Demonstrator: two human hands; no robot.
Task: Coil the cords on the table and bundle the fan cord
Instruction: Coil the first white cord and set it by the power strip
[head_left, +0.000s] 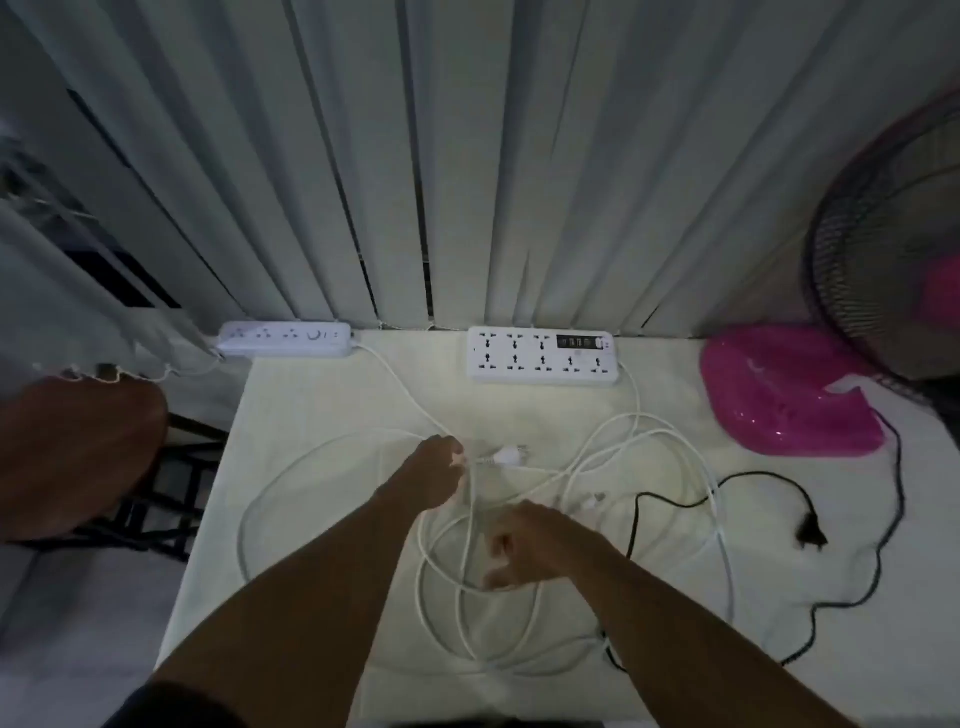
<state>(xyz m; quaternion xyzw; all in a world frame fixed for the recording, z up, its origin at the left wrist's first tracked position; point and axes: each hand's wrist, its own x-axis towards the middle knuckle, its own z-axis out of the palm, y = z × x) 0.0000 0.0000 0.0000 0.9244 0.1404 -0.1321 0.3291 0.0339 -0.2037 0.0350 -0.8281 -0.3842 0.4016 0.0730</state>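
Observation:
Two white power strips lie at the table's far edge: a narrow strip on the left and a wide strip in the middle. Their white cords sprawl in tangled loops over the table. My left hand pinches a white cord just behind its white plug. My right hand hovers over the loops, blurred, fingers curled around a strand. The pink fan base stands at the right; its black cord snakes across the table to a black plug.
Vertical blinds hang right behind the table. The fan's grille rises at the right edge. A brown round stool stands left of the table, over a pale floor.

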